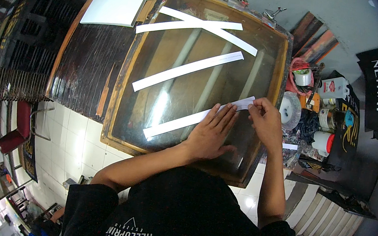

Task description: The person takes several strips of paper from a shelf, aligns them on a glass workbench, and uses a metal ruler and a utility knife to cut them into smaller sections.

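Note:
A long white paper strip [168,127] lies slantwise across the near part of a glass-topped light table [117,135]. My left hand [211,133] rests flat on this strip, fingers stretched out and the thumb apart. At the strip's right end, my right hand [265,121] is closed in a pinch on the paper, close to the left fingertips. Farther up the glass lies a second white strip [188,71], slanting the same way. Beyond it, two more strips cross each other, one long strip [237,41] and another strip [162,27].
A stack of white paper [117,3] sits on the dark wooden top [89,57] at the left. Metal hinge clamps [271,15] line the table's far edge. To the right stand a tape roll [289,109], a plastic jug [334,88] and a red-lidded tub [323,141]. A red chair [18,129] is at the left.

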The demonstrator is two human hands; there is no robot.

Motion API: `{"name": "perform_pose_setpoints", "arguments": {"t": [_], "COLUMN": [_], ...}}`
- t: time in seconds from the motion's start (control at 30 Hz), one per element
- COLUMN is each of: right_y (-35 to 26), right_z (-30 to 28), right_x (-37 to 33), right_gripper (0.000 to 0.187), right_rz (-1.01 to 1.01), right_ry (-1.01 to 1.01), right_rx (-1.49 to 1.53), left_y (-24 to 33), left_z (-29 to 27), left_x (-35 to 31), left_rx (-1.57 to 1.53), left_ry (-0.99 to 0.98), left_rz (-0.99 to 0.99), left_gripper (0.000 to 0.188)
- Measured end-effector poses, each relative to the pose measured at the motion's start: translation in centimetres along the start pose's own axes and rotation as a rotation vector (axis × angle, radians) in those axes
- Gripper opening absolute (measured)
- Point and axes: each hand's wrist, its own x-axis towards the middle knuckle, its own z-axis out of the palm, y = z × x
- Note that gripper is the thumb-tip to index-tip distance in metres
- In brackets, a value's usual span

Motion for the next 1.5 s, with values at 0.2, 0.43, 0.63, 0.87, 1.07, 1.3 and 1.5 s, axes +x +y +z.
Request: {"name": "perform_pose_setpoints", "arguments": {"t": [0.2,0.43,0.63,0.87,1.07,1.3,1.5], "right_y": [1.0,0.2,0.6,-0.2,1.7,1.7,1.4], "right_z": [0.4,0.4,0.5,-0.2,1.4,3.7,4.8], "right_x": [0.4,0.6,0.7,0.8,-1.6,-3.0,-3.9], "right_gripper": [0.020,0.020,0.020,0.031,0.047,0.062,0.071], "right_rz": [-0.010,0.082,0.064,0.090,-0.425,-0.590,-0.610], "right_ry": [0.004,0.011,0.033,0.105,0.144,-0.042,-0.164], "right_rx": [-0.037,-0.021,-0.052,-0.173,-0.350,-0.673,-0.522], "left_y": [-0.2,0.1,-0.1,-0.4,-0.3,-1.9,-3.1], "left_z": [0.6,0.7,1.1,0.6,-1.3,-1.8,-2.0], "left_x": [0.8,1.9,2.3,2.3,2.0,-1.4,-1.7], "left_rx": [-0.004,0.013,-0.046,-0.023,-0.104,-0.222,-0.381], "left_ry": [0.027,-0.009,0.016,0.004,0.018,-0.028,-0.039], "left_rz": [0.041,0.039,0.059,0.071,0.057,0.025,0.069], "left_gripper": [0.092,0.092,0.093,0.093,0.090,0.089,0.082]}}
